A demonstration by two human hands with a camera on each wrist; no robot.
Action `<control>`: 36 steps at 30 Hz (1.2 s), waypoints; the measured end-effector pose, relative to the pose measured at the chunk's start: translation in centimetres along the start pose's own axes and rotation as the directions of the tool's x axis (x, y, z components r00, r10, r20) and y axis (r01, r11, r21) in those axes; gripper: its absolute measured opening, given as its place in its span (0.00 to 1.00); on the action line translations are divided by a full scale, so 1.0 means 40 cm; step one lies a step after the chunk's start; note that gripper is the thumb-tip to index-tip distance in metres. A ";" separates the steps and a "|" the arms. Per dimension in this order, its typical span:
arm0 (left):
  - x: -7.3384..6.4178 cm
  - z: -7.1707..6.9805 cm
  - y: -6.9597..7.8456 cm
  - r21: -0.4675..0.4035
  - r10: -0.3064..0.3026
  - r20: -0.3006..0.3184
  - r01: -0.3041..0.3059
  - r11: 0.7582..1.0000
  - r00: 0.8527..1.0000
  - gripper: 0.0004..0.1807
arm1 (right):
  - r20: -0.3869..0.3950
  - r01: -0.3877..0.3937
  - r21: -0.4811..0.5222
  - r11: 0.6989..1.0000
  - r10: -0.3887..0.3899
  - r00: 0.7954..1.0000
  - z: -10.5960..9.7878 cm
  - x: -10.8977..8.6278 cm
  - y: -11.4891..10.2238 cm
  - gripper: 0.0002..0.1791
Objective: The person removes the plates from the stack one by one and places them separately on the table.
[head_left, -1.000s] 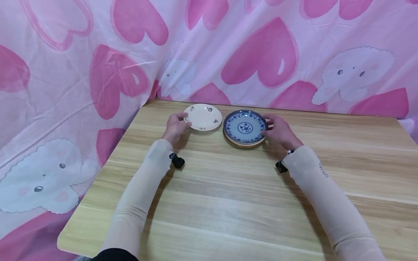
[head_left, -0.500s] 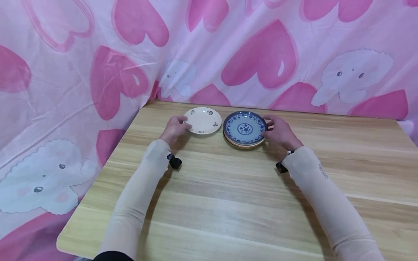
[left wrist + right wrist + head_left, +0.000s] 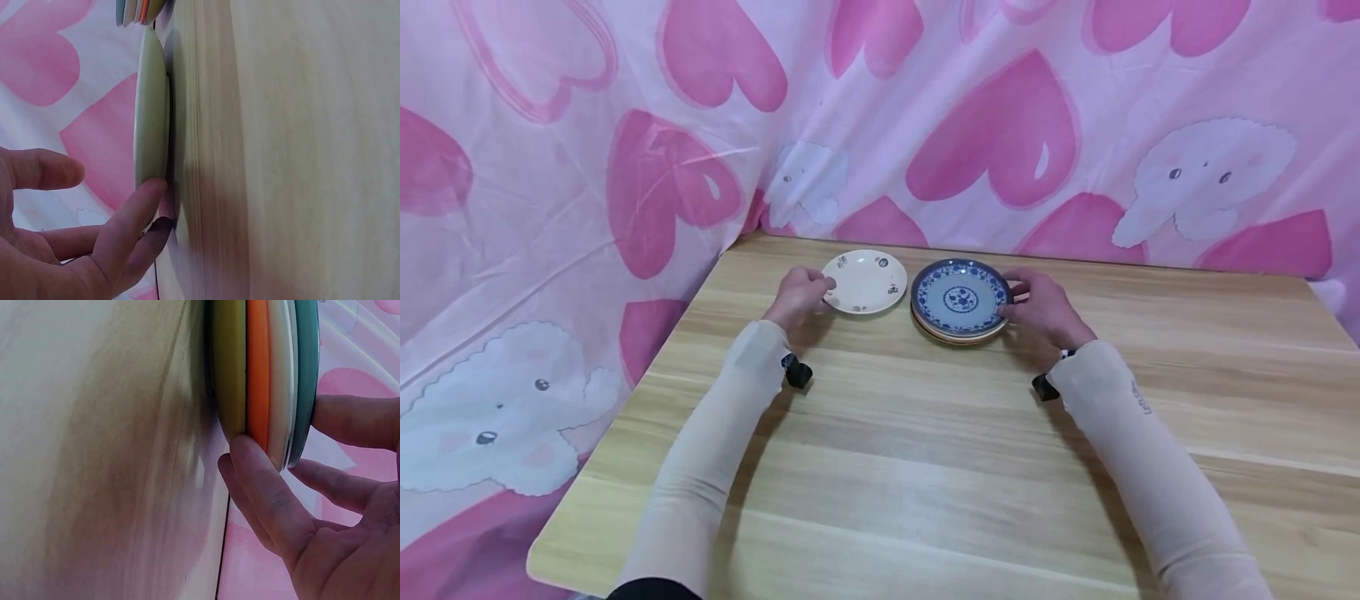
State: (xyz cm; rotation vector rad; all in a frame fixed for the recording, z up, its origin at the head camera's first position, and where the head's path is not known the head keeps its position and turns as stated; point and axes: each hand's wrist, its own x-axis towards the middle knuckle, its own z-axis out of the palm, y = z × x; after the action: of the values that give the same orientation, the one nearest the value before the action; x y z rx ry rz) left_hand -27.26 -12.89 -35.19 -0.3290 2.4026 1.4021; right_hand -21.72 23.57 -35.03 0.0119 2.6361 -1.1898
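Observation:
A white plate point(image 3: 865, 282) with small dark motifs lies low at the table's back, left of the stack. My left hand point(image 3: 800, 295) is at its left rim. In the left wrist view, fingertips point(image 3: 152, 187) touch the plate's edge and underside, while the thumb point(image 3: 50, 169) stands apart from it. Beside it is a stack of plates, topped by a blue-and-white plate point(image 3: 961, 298). My right hand point(image 3: 1045, 305) grips this stack at its right rim, thumb at the top plate, fingers at the lower ones. Below the top one show a white, an orange point(image 3: 257, 375) and a yellow plate point(image 3: 229, 369).
The wood-grain table point(image 3: 880, 467) stretches toward me and to the right. A pink heart-patterned cloth point(image 3: 1000, 125) hangs right behind the table's back edge and along its left side. A narrow gap separates the white plate from the stack.
The white plate has come down and slightly nearer with my left hand, which has since eased a little to the left. My right hand stays at the stack.

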 end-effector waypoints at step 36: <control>-0.018 0.046 0.028 0.263 0.380 -0.291 -0.308 0.914 0.878 0.30 | -0.008 0.018 -0.038 0.999 -0.018 1.000 0.002 -0.002 -0.002 0.36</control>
State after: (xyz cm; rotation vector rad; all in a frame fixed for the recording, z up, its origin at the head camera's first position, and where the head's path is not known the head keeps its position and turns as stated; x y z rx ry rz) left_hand -26.68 -10.73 -34.84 -0.0880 2.9857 1.2947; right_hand -21.64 23.46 -35.01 -0.0142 2.6707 -1.1476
